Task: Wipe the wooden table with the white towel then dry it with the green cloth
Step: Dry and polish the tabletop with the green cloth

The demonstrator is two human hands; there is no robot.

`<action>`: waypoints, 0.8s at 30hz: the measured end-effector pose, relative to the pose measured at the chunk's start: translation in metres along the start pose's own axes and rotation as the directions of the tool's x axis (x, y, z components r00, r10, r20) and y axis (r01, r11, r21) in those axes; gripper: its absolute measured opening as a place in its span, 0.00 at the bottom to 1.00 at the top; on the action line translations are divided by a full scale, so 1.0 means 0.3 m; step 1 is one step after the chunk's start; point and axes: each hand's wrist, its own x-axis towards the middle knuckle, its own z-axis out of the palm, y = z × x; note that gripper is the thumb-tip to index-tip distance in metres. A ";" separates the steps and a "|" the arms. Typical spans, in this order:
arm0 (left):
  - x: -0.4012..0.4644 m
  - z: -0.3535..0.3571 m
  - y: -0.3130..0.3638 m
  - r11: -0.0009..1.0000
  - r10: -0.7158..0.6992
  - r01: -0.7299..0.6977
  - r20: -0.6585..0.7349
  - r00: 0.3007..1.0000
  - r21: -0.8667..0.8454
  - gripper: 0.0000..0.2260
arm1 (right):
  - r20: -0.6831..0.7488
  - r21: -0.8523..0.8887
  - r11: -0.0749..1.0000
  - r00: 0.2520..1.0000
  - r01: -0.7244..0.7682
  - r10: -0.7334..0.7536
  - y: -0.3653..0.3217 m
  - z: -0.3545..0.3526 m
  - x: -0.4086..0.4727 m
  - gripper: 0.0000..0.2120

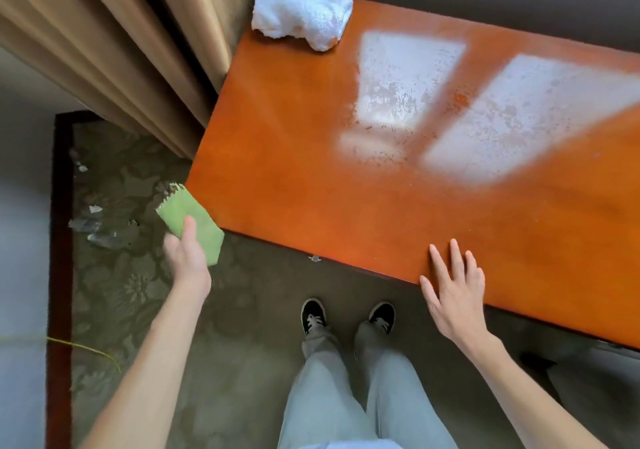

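The wooden table (311, 171) is a glossy orange-brown top that fills the right and middle of the head view. A crumpled white towel (301, 10) lies on its far left corner, partly over the edge. My left hand (187, 254) holds a folded green cloth (192, 218) in the air, just off the table's near left corner, with the thumb on top of it. My right hand (453, 289) rests flat on the table's near edge, fingers spread, with nothing in it.
Tan curtains (114, 50) hang at the left of the table. A patterned green carpet (114, 268) with a dark red border lies below, with small scraps of litter on it. My feet in black shoes (346, 315) stand close to the table's near edge.
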 end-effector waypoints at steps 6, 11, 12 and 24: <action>0.211 0.042 0.003 0.578 0.517 -0.620 0.350 0.782 0.531 0.20 | -0.057 0.045 0.993 0.992 -0.108 0.110 -0.039 0.066 0.016 0.30; 0.195 0.116 -0.157 0.023 0.350 -0.669 0.620 0.702 0.743 0.35 | -0.119 0.055 0.986 0.979 -0.159 0.165 -0.051 0.096 0.023 0.28; 0.178 0.119 -0.171 -0.025 0.347 -0.664 0.630 0.695 0.747 0.37 | -0.128 0.057 0.985 0.977 -0.163 0.169 -0.052 0.099 0.023 0.28; 0.449 0.068 -0.090 -0.041 0.461 -0.729 0.660 0.593 0.684 0.28 | -0.202 0.063 0.982 0.961 -0.178 0.187 -0.059 0.109 0.026 0.27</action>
